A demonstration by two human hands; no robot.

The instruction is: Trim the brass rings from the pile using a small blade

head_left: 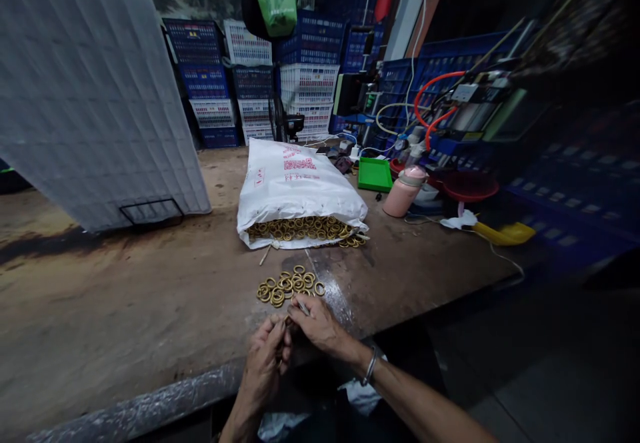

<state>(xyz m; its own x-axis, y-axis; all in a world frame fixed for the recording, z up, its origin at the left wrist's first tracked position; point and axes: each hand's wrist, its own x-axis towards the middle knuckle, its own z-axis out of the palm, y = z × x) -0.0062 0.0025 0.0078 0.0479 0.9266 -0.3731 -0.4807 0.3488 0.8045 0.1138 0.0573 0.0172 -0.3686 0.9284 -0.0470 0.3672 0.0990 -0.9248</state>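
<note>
My left hand (pixel 267 350) is closed, pinching a brass-coloured ring (pixel 287 321) that is mostly covered by the fingertips. Against it, my right hand (pixel 320 323) grips a slim grey metal tool (pixel 303 308); its tip and exact kind are hidden by the fingers. Just beyond both hands, a loose heap of brass-coloured rings (pixel 285 286) lies on the wooden table (pixel 165 296). Farther back, a white woven sack (pixel 300 186) with red print rests on its side. Its mouth faces me, and many similar rings (pixel 305 228) show inside, a few spilling out at the right.
A tall pale ribbed panel (pixel 100 96) stands at the left. Right of the sack are a green tray (pixel 375 174), a pink bottle (pixel 405 191), a red dish (pixel 470 185) and a machine with orange hoses (pixel 475 106). Stacked blue and white crates (pixel 310 83) fill the back.
</note>
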